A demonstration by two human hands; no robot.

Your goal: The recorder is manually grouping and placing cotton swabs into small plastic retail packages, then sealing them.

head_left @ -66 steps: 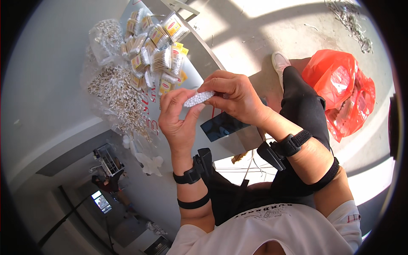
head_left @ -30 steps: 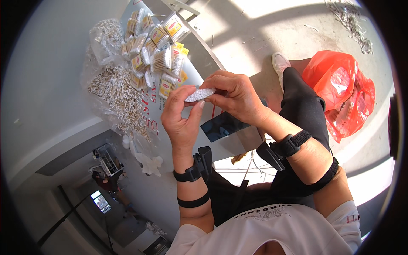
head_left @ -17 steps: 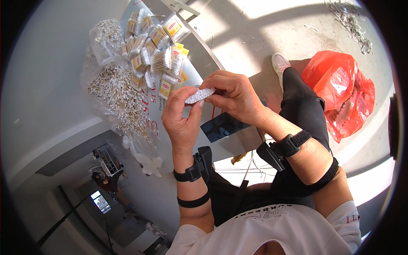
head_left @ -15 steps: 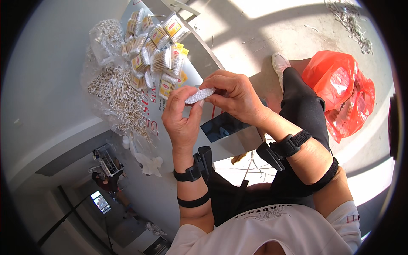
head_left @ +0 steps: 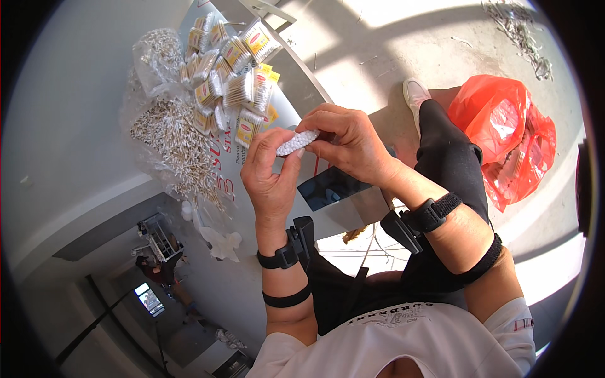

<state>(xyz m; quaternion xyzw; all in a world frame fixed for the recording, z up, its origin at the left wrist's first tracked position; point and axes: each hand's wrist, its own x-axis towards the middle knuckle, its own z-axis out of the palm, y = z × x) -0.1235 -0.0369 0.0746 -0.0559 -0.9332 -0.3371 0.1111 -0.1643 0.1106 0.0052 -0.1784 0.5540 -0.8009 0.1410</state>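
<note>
Between my two hands is a bundle of cotton swabs (head_left: 297,143), its white tips facing up toward me. My left hand (head_left: 270,167) pinches the bundle's left end between thumb and fingers. At the other end, my right hand (head_left: 346,140) grips it, also with thumb and fingertips; the sticks below are hidden. On the table beyond lies a heap of packed cotton swabs (head_left: 241,89) in clear bags with yellow labels. Left of that heap spreads a large pile of loose cotton swabs (head_left: 173,140) on clear plastic.
A red plastic bag (head_left: 498,126) stands on the floor at the right, near my leg. A dark flat panel (head_left: 331,188) lies on the table's near edge. Scattered swabs (head_left: 520,38) lie on the floor at the far right. Another person (head_left: 157,271) is in the background at lower left.
The bundle and my left fingers have shifted very slightly to the right. Both hands keep their hold.
</note>
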